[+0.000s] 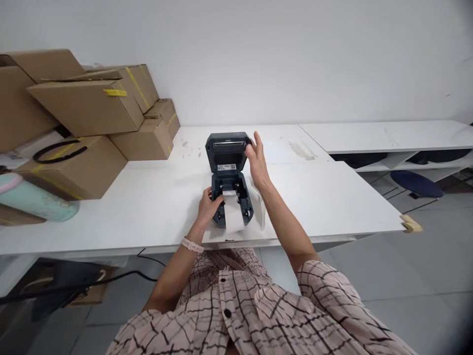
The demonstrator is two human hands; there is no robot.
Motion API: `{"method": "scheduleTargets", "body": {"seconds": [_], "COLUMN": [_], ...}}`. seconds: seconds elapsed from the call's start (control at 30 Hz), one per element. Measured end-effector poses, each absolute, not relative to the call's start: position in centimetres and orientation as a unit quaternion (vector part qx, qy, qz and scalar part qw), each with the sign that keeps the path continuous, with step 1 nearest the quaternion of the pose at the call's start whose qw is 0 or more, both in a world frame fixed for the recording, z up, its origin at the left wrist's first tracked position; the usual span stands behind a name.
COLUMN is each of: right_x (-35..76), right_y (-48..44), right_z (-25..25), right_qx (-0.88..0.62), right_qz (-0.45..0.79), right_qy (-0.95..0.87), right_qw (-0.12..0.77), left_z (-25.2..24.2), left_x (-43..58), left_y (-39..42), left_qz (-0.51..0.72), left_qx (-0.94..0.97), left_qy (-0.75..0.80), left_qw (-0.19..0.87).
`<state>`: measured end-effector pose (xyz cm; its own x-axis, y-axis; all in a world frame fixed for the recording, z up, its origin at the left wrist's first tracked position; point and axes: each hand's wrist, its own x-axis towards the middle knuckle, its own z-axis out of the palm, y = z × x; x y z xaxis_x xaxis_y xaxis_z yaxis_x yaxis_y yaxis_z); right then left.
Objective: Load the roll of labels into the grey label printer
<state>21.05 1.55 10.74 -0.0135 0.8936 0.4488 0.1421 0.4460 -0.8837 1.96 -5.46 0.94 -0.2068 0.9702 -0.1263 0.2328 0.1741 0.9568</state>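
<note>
A dark label printer (pixel 215 180) stands on the white table near its front edge, with its lid (pixel 223 159) raised. Inside the body sits a strip of white label paper (pixel 233 214) that runs out over the front. My left hand (pixel 208 206) grips the body's left side, its thumb over the rim near the paper and its other fingers mostly hidden outside. At the lid's upper right edge, my right hand (pixel 257 160) has the thumb on the lid and the fingers pointing up beside it. A loose white paper strip (pixel 261 209) lies right of the printer.
Cardboard boxes (pixel 88 106) are stacked at the left, with a black band (pixel 50 157) on one. A mint bottle (pixel 40 197) lies before them. The table (pixel 314 197) ends at the right by a padded corner (pixel 411 223). Beyond is a blue stool (pixel 417 183).
</note>
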Motion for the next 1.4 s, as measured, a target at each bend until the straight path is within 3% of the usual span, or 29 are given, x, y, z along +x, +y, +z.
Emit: {"method": "scheduleTargets", "body": {"seconds": [0.1, 0.23, 0.33, 0.43, 0.6, 0.77, 0.87, 0.97, 1.1, 1.27, 1.4], "right_x": [20.4, 19.8, 19.7, 19.6, 18.6, 19.2, 22.6, 28.5, 37.0, 41.0, 39.6], "right_y": [4.1, 4.1, 2.9, 2.1, 2.3, 3.0, 2.4, 0.5, -2.5, -3.5, -2.2], "right_z": [11.1, 10.2, 8.7, 6.7, 4.4, 6.9, 9.1, 9.3, 6.8, 2.4, -1.5], "right_qx": [-0.41, -0.418, -0.445, -0.438, -0.412, -0.322, -0.207, -0.106, -0.174, -0.421, -0.466], "right_qz": [0.303, 0.162, 0.094, 0.107, 0.16, 0.249, 0.366, 0.494, 0.517, 0.505, 0.513], "right_qy": [-0.646, -0.711, -0.802, -0.867, -0.894, -0.913, -0.906, -0.834, -0.741, -0.664, -0.629], "right_qw": [0.568, 0.541, 0.387, 0.211, 0.071, -0.017, 0.038, 0.221, 0.391, 0.357, 0.352], "left_z": [0.7, 0.7, 1.1, 1.5, 1.8, 2.2, 2.3, 2.2, 1.9, 0.6, -0.4], "left_x": [2.0, 1.9, 2.0, 2.0, 1.9, 1.9, 2.0, 2.0, 1.9, 1.5, 1.2], "left_y": [-4.5, -3.6, -3.4, -3.4, -3.7, -4.1, -4.3, -4.5, -4.5, -4.2, -3.8], "left_qz": [0.429, 0.423, 0.408, 0.391, 0.381, 0.327, 0.332, 0.337, 0.349, 0.373, 0.407], "left_qx": [0.482, 0.492, 0.5, 0.516, 0.535, 0.565, 0.571, 0.571, 0.567, 0.562, 0.547], "left_qy": [0.652, 0.665, 0.673, 0.684, 0.689, 0.698, 0.691, 0.688, 0.684, 0.676, 0.664], "left_qw": [0.398, 0.37, 0.361, 0.336, 0.305, 0.293, 0.294, 0.295, 0.298, 0.296, 0.307]}}
